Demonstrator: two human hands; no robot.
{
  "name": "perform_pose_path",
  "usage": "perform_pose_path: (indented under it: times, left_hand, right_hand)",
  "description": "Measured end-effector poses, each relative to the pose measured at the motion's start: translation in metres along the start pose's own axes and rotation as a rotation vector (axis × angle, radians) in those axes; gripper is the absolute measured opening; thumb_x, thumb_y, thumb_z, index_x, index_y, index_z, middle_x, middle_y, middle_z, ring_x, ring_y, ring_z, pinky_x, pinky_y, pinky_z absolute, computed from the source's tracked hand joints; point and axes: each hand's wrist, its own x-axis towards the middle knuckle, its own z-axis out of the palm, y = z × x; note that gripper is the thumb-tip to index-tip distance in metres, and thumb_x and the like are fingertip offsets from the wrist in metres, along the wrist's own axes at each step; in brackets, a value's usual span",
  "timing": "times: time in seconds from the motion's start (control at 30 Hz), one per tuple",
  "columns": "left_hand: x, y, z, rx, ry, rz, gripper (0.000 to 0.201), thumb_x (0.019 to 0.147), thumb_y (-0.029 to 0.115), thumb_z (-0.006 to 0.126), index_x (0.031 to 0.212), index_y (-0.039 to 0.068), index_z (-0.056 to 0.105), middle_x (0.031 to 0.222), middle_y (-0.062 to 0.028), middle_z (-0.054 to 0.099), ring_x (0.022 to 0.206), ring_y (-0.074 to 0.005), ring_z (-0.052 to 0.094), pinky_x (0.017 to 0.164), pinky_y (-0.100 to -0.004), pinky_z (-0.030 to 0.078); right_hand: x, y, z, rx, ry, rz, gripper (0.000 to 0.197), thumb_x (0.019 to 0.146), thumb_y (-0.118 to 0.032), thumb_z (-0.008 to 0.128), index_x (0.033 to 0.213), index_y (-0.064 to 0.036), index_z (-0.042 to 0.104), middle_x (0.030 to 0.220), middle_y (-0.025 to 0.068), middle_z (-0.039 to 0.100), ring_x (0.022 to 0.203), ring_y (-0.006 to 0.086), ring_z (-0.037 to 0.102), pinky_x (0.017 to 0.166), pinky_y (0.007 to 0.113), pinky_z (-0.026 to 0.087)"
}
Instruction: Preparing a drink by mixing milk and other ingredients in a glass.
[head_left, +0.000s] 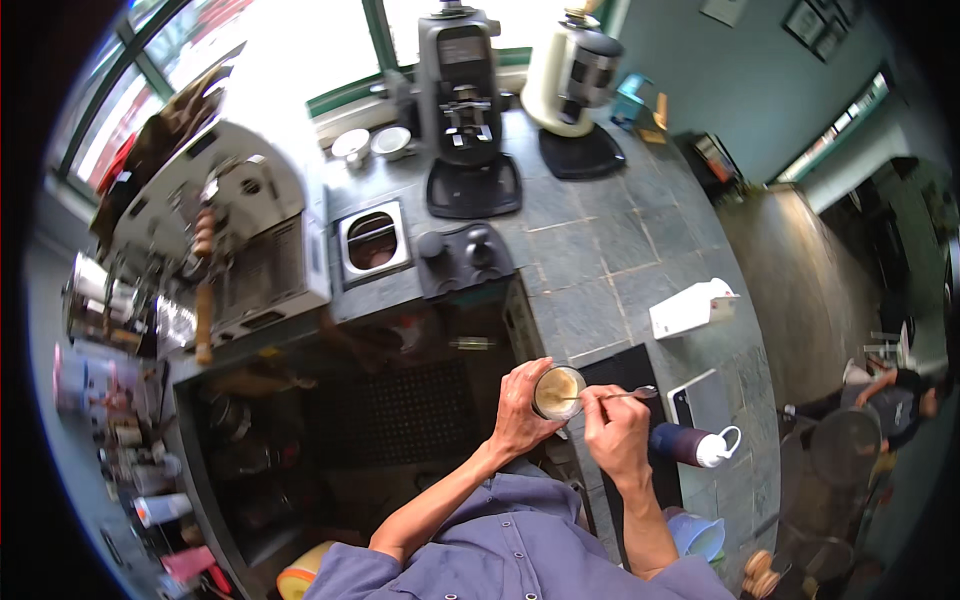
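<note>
My left hand (518,410) is wrapped round a clear glass (557,367) that holds a pale beige, creamy liquid. With the fingers of my right hand (617,440) I pinch a thin metal spoon (637,393). One end of the spoon dips into the glass, and its shiny other end sticks out to the right past my knuckles. Both hands are close together above the near edge of the counter, in front of my shirt. Beneath and beside my right forearm lies a long black mat (628,372). Just right of that hand is a dark bottle (680,444) with a white cap.
A white carton (690,310) and a grey flat slab (702,400) are on the tiled counter (600,260). Two coffee grinders (460,100) stand behind, near a tamping stand (463,258). An espresso machine (265,260) fills the left. Another person (898,405) is far right.
</note>
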Motion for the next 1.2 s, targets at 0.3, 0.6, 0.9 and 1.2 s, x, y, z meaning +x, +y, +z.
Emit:
perform_pose_path:
  times: [0.3,0.6,0.9,1.2]
  left_hand:
    - [-0.117,0.006,-0.167,0.176,0.333,-0.135,0.1,0.067,0.025,0.101,0.154,0.008,0.056,0.148,-0.0129,0.067,0.137,-0.0341,0.063,0.113,-0.0487,0.048]
    - [-0.296,0.024,-0.333,0.359,0.707,-0.351,0.098,0.065,0.023,0.103,0.151,0.008,0.059,0.145,-0.0139,0.068,0.134,-0.0359,0.065,0.116,-0.0488,0.048]
    - [-0.429,0.051,-0.408,0.566,1.103,-0.579,0.102,0.064,0.022,0.103,0.153,0.007,0.056,0.147,-0.014,0.066,0.137,-0.0354,0.063,0.116,-0.0499,0.048]
    - [-0.48,0.071,-0.436,0.674,1.465,-0.823,0.098,0.068,0.023,0.103,0.153,0.008,0.056,0.144,-0.0142,0.067,0.135,-0.036,0.063,0.116,-0.0502,0.048]
  right_hand:
    - [-0.034,-0.142,0.094,0.139,-0.227,-0.305,0.009,0.099,-0.006,0.077,0.099,0.0023,0.081,0.089,0.0182,0.08,0.074,0.0305,0.077,0.067,0.039,0.057]
    - [-0.141,-0.314,0.215,0.359,-0.676,-0.578,0.006,0.095,-0.002,0.079,0.094,0.003,0.081,0.087,0.0157,0.08,0.069,0.0286,0.075,0.064,0.037,0.058]
    - [-0.229,-0.441,0.301,0.445,-1.005,-1.05,0.009,0.099,-0.001,0.075,0.096,0.0056,0.081,0.093,0.0143,0.081,0.061,0.0203,0.071,0.058,0.032,0.053]
    - [-0.279,-0.528,0.36,0.428,-1.432,-1.193,0.007,0.097,0.001,0.074,0.099,0.0028,0.081,0.095,0.0167,0.08,0.075,0.031,0.078,0.064,0.036,0.06]
